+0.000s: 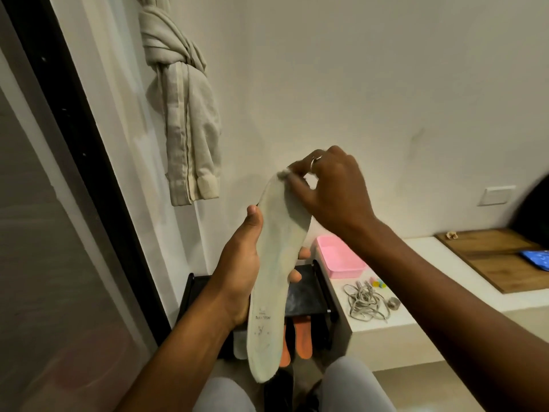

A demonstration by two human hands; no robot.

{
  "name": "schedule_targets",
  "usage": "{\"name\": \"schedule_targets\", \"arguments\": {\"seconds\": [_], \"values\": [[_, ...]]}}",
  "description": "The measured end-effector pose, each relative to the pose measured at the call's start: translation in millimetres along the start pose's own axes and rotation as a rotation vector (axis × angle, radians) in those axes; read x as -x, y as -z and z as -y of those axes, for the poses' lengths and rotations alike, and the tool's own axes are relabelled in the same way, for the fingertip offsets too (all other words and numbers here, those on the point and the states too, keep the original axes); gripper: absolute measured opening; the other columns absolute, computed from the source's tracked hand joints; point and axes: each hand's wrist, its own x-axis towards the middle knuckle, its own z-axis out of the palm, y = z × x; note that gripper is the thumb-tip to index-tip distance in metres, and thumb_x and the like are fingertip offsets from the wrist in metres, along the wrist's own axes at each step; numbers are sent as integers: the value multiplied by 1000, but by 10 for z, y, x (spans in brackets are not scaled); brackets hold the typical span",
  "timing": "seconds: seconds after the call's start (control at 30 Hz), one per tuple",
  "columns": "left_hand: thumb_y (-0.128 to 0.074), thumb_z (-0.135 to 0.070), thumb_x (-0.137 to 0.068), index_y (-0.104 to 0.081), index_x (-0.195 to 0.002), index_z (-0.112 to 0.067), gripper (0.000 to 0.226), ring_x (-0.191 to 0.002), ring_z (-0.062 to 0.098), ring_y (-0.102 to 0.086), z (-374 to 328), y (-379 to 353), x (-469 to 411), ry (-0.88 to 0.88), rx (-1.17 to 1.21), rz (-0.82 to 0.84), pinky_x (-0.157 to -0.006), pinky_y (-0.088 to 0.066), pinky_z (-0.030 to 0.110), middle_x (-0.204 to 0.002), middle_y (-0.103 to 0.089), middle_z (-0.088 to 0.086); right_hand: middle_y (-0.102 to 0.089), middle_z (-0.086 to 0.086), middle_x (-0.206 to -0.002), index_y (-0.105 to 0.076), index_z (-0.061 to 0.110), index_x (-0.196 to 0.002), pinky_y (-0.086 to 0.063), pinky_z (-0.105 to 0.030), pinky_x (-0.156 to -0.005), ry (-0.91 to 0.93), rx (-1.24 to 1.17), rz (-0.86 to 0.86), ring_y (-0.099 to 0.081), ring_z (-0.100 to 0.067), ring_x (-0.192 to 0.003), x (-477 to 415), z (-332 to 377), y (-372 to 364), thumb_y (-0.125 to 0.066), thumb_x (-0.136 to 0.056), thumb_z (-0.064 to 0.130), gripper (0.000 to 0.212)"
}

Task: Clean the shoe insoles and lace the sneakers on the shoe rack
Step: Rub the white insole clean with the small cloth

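A pale greenish-white insole (274, 281) stands nearly upright in front of me, toe end up, faint print near its heel. My left hand (240, 263) grips it round the middle, thumb on its left edge and fingertips showing at its right edge. My right hand (329, 188), a ring on one finger, pinches a small white wad (283, 173) against the toe end. Below stands the black shoe rack (309, 295), with orange insoles (303, 340) and a pale one (240, 343) on its lower level. Grey laces (367, 301) lie tangled on the white ledge.
A pink tub (338, 258) sits on the white ledge (416, 304) right of the rack, with small coloured pieces (375, 283) beside it. A wooden board (499, 257) with a blue phone (537, 258) lies further right. A knotted curtain (187, 120) hangs at the upper left.
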Motion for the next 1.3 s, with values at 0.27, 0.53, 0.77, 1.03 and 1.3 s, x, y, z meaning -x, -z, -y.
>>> {"name": "schedule_targets", "arguments": {"seconds": [0.27, 0.53, 0.77, 1.03, 1.3], "values": [[-20, -67, -98, -60, -130, -20, 69, -66, 25, -63, 7, 28, -8, -4, -19, -18, -57, -54, 32, -103, -73, 22, -73, 5, -91, -80, 20, -98, -39, -33, -73, 62, 21, 64, -51, -14, -83, 62, 16, 45, -68, -94, 37, 21], [-21, -66, -99, -61, -129, -19, 69, -65, 25, -62, 10, 31, -7, -32, 14, -27, -56, -54, 31, -104, -70, 27, -73, 4, -95, -79, 17, -100, -41, -32, -71, 175, -22, 161, -53, -15, -83, 186, 86, 92, -69, -93, 35, 22], [-19, -65, -99, -62, -124, -20, 67, -66, 26, -62, 36, -16, -7, -29, -23, 1, -60, -54, 33, -104, -72, 24, -73, 5, -94, -80, 20, -98, -48, -41, -75, 18, -67, 1, -54, -14, -85, 96, 1, 10, -67, -93, 38, 23], [-19, -64, -99, -59, -130, -18, 69, -66, 22, -66, 48, -30, -9, -39, -31, 18, -58, -55, 31, -106, -71, 24, -74, 7, -90, -80, 20, -94, -47, -42, -72, 73, -54, -14, -52, -12, -80, 85, -41, 29, -71, -91, 32, 15], [-22, -65, -98, -61, -132, -19, 68, -68, 27, -66, 25, -17, -8, -77, 9, -19, -55, -54, 32, -111, -70, 27, -74, 4, -92, -79, 17, -97, -41, -32, -71, 221, -96, 116, -55, -15, -82, 263, 162, 71, -73, -91, 33, 18]]}}
